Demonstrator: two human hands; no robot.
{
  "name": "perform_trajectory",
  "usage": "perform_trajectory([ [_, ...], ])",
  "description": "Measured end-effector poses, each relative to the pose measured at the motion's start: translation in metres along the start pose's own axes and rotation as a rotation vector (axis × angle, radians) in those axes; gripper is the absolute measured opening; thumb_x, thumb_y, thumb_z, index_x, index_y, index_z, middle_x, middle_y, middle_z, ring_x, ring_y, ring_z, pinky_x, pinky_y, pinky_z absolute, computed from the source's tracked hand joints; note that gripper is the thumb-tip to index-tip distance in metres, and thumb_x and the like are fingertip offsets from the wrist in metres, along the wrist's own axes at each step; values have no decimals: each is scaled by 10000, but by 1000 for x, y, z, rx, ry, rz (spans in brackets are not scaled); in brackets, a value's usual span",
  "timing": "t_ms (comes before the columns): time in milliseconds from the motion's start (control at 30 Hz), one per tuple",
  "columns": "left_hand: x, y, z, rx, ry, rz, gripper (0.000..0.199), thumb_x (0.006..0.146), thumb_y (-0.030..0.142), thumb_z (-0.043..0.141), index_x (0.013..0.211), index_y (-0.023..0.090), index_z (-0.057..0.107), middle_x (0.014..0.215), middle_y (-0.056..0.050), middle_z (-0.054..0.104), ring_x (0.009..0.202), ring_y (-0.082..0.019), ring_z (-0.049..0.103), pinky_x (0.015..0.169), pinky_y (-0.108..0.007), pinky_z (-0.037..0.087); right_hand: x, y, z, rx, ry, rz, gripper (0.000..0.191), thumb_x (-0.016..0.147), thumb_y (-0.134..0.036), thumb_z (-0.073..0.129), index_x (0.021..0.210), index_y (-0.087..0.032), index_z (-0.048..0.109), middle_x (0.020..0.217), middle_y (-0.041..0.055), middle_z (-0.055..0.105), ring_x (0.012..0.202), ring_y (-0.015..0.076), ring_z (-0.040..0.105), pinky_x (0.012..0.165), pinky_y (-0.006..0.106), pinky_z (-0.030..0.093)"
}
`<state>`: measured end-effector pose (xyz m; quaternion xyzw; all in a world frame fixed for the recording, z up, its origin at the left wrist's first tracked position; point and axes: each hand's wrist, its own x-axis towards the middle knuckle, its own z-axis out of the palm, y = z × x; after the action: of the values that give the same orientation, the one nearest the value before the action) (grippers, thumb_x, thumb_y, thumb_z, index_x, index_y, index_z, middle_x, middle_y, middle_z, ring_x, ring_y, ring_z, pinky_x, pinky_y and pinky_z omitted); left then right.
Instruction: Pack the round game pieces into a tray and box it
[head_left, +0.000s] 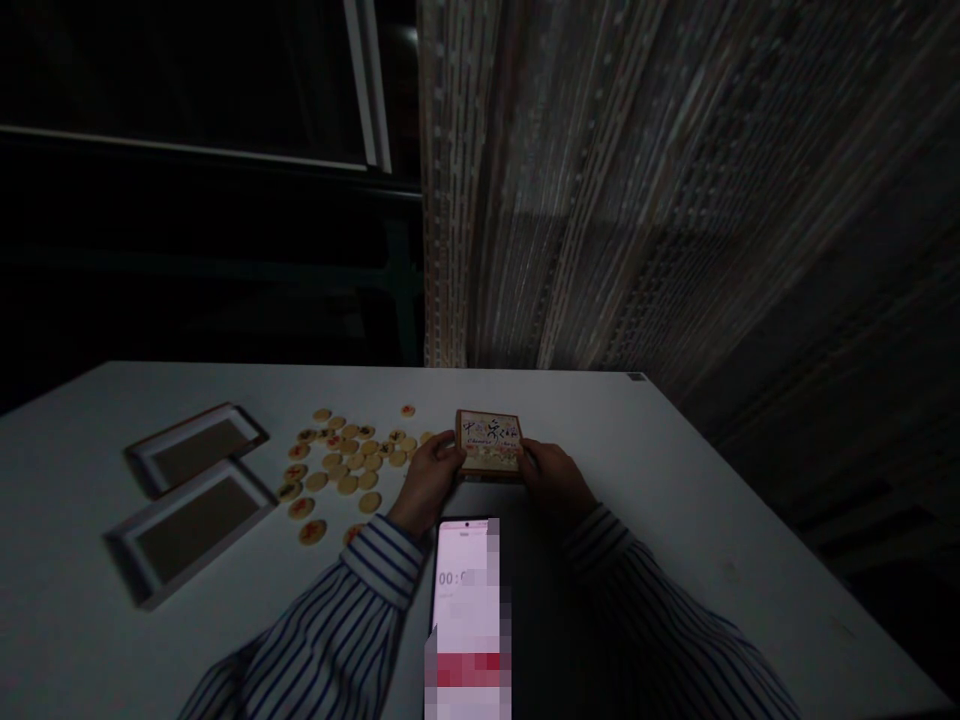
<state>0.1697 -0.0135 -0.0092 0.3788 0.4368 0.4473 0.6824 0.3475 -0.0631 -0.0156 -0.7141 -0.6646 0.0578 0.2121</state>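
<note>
Between my two hands is a small flat box [490,445] with "Chinese Chess" lettering on its printed top. My left hand [425,482] grips its left edge, thumb near the front corner. On the right side, my right hand [556,480] closes on the opposite edge. Left of the box, many round Chinese chess pieces [347,484] lie scattered, some face up with red or dark characters, others plain. My left hand and sleeve cover part of that group.
Two open box trays [199,530] lie on the left, one partly over the other. A lit phone [465,600] with a timer screen rests between my forearms. The white table [660,600] ends at the back near a hanging string curtain [540,200].
</note>
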Motion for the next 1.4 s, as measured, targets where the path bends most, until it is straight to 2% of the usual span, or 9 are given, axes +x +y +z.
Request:
perform_trajectory([
  [167, -3, 1, 0, -68, -9, 4, 441, 740, 47, 559, 1162, 117, 452, 900, -111, 670, 665, -140, 651, 605, -225, 508, 2, 3, 0, 265, 26, 36, 343, 857, -319, 410, 1118, -176, 581, 1072, 87, 648, 966, 199, 589, 843, 322, 435],
  [333, -4, 4, 0, -132, -43, 4, 496, 733, 33, 555, 1200, 123, 412, 965, -137, 655, 689, -161, 655, 572, -241, 522, 10, 7, 3, 783, 72, 220, 315, 779, -292, 518, 1053, -149, 583, 1025, 88, 668, 919, 197, 624, 815, 337, 490],
  [500, -3, 2, -1, -136, -78, -22, 508, 721, 52, 576, 1197, 137, 422, 1033, -150, 635, 704, -162, 652, 531, -223, 512, 15, 6, 0, 1229, 22, 356, 200, 726, -235, 576, 897, -139, 615, 858, 66, 708, 802, 193, 657, 797, 341, 516],
  [633, -2, 2, -3, -158, -90, -50, 503, 712, 66, 584, 1188, 139, 435, 1060, -143, 631, 751, -165, 650, 558, -222, 516, 12, 1, -6, 1446, -62, 382, 181, 699, -199, 600, 871, -150, 627, 841, 56, 711, 780, 208, 664, 784, 363, 529],
  [767, -3, 6, -3, -159, -172, -68, 375, 718, 89, 567, 1090, 117, 536, 1015, -125, 657, 781, -165, 649, 613, -227, 524, 9, -4, -10, 1501, -68, 364, 179, 688, -188, 615, 862, -162, 643, 879, 62, 708, 827, 218, 658, 784, 360, 530],
  [900, -5, 9, -2, -150, -224, -84, 307, 709, 91, 529, 1004, 116, 609, 954, -103, 681, 766, -158, 649, 585, -204, 510, 8, -4, -10, 1510, -84, 344, 192, 679, -200, 628, 866, -159, 645, 886, 65, 707, 845, 219, 654, 786, 361, 527],
  [1000, -4, 8, -2, -141, -233, -87, 298, 714, 130, 533, 998, 113, 619, 947, -103, 684, 765, -166, 649, 585, -218, 513, 8, -2, -8, 1520, -93, 325, 228, 666, -217, 647, 885, -153, 643, 889, 65, 706, 837, 216, 655, 786, 362, 524],
  [1167, -3, 7, -1, -92, -184, -110, 268, 761, 246, 565, 982, 104, 619, 919, -115, 690, 756, -180, 655, 591, -245, 526, 6, -1, -9, 1513, -126, 293, 273, 662, -246, 651, 919, -154, 647, 875, 53, 708, 819, 218, 655, 766, 362, 524],
  [1400, -4, 8, 0, -131, -205, -109, 200, 762, 215, 583, 936, 120, 607, 843, -100, 695, 737, -181, 658, 625, -266, 525, 7, -5, -11, 1401, -119, 312, 268, 682, -259, 572, 919, -159, 650, 859, 57, 711, 874, 237, 643, 736, 358, 527],
])
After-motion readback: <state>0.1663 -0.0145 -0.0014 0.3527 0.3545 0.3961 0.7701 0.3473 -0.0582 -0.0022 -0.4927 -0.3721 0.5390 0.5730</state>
